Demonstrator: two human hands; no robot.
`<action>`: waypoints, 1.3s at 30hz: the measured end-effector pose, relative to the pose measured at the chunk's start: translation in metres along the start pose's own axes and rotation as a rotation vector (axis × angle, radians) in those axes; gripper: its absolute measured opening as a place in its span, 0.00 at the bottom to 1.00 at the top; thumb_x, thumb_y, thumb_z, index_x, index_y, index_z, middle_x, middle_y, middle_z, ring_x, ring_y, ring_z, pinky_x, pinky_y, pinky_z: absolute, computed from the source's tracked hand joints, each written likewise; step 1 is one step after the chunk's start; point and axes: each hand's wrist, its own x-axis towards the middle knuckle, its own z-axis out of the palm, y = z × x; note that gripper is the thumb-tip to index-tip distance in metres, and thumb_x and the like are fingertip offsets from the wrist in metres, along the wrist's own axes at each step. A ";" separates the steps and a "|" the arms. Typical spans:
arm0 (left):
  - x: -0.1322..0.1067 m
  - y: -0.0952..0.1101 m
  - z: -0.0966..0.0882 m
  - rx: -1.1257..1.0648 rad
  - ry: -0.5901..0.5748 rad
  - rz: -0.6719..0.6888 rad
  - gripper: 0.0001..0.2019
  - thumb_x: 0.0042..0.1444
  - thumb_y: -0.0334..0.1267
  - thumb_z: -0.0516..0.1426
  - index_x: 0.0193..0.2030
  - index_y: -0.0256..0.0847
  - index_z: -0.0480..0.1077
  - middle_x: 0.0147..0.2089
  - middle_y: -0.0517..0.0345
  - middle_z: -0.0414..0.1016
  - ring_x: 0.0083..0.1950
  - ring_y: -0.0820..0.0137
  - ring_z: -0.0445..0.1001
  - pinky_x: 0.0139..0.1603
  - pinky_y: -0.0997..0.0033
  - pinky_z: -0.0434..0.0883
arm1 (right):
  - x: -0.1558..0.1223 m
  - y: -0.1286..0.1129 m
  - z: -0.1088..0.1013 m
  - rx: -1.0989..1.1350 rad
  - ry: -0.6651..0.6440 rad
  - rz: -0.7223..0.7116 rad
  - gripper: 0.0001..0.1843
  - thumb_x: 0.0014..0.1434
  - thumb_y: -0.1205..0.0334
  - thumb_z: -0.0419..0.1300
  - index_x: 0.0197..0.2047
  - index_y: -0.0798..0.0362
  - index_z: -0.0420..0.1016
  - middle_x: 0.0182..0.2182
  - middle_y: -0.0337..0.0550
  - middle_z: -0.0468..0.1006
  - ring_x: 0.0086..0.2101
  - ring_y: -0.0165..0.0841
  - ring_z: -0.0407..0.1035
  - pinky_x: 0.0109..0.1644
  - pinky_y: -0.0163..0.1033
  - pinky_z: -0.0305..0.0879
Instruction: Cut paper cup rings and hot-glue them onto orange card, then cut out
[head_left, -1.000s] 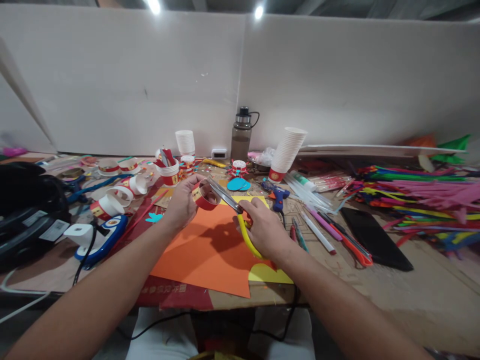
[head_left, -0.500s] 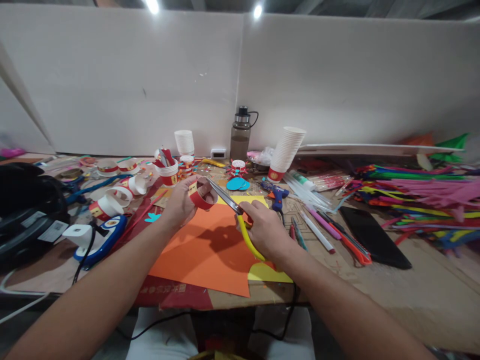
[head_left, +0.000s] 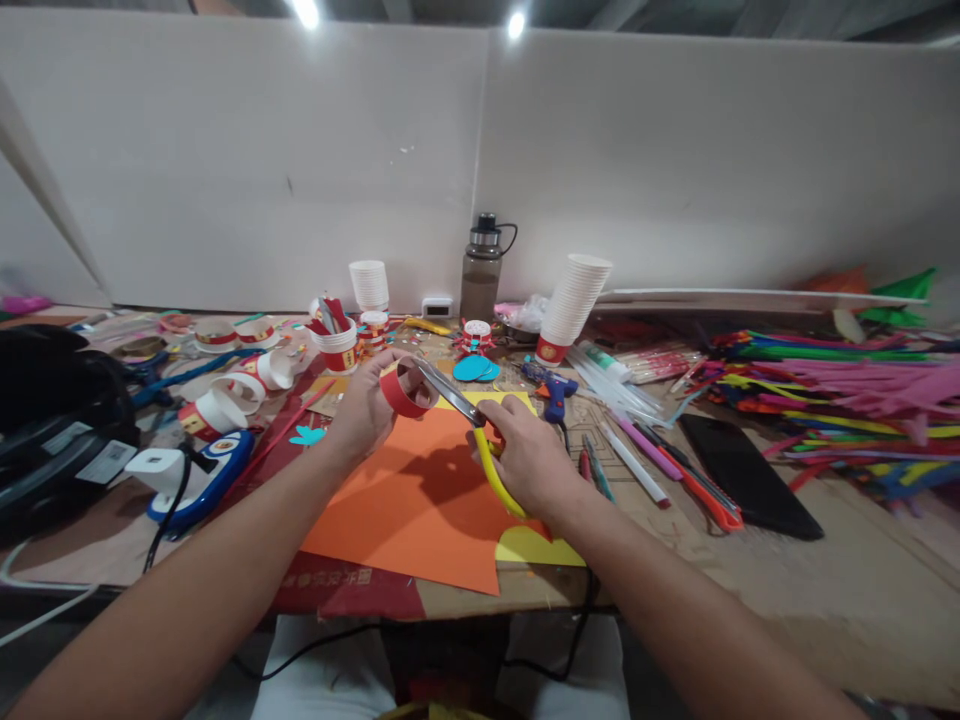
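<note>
My left hand (head_left: 370,405) is closed on a red paper cup ring (head_left: 406,393), a cut band with a cream patterned edge, held up over the orange paper. In my right hand (head_left: 529,450) is a pair of scissors (head_left: 454,393) with yellow handles, its blades pointing up and left at the ring's right edge. Whether the blades bite into the ring I cannot tell. Beneath both hands lies the orange paper (head_left: 405,510), with yellow paper (head_left: 536,547) showing at its lower right.
Cut cup rings (head_left: 217,412) and a blue-white power strip (head_left: 214,480) lie left. Behind stand stacked paper cups (head_left: 575,310), a bottle (head_left: 480,275) and a cup of scraps (head_left: 336,352). Rightward are a glue gun (head_left: 555,392), markers (head_left: 637,462), a black phone (head_left: 750,475) and pipe cleaners (head_left: 847,385).
The red ring has turned slightly in my left hand and shifted a little to the right. The scissors stay nearly in place, their blades still beside the ring.
</note>
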 end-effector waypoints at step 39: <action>-0.003 0.000 -0.001 -0.007 -0.054 0.006 0.17 0.46 0.43 0.69 0.33 0.38 0.67 0.21 0.64 0.70 0.21 0.75 0.69 0.16 0.79 0.66 | -0.002 0.003 0.005 -0.044 0.038 -0.035 0.13 0.63 0.58 0.52 0.47 0.51 0.72 0.36 0.45 0.71 0.29 0.33 0.63 0.29 0.38 0.47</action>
